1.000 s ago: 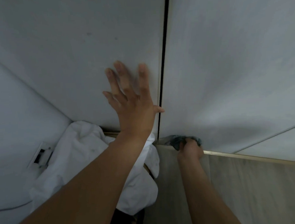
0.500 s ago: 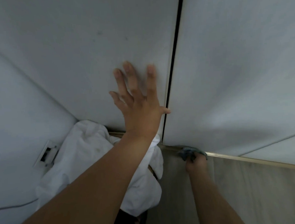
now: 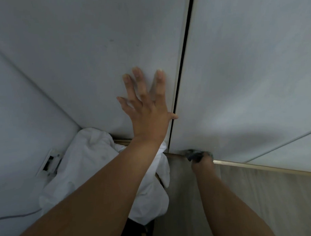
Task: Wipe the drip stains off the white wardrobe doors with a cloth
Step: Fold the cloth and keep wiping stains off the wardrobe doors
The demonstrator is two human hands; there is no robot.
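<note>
Right hand [image 3: 203,162] has carried the cloth [image 3: 195,154] slightly farther from the door gap [image 3: 181,63], along the right door [image 3: 247,78] bottom edge; it grips the cloth bunched at its fingertips. Left hand [image 3: 149,116] lies flat, fingers spread, bracing the left door [image 3: 94,49]. We should keep firm pressure and use short overlapping strokes.

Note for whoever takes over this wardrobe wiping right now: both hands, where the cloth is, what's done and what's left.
Hands: the left hand lies flat with fingers spread on the left door, beside the gap between the doors. The right hand grips the dark cloth at the bottom edge of the right door, just above the gold trim strip.
Done: hard to judge; no drip marks show plainly on either door in this light.
Left: a small dark speck on the left door above the left hand; probably finish the bottom edge, then check both doors up close.
</note>
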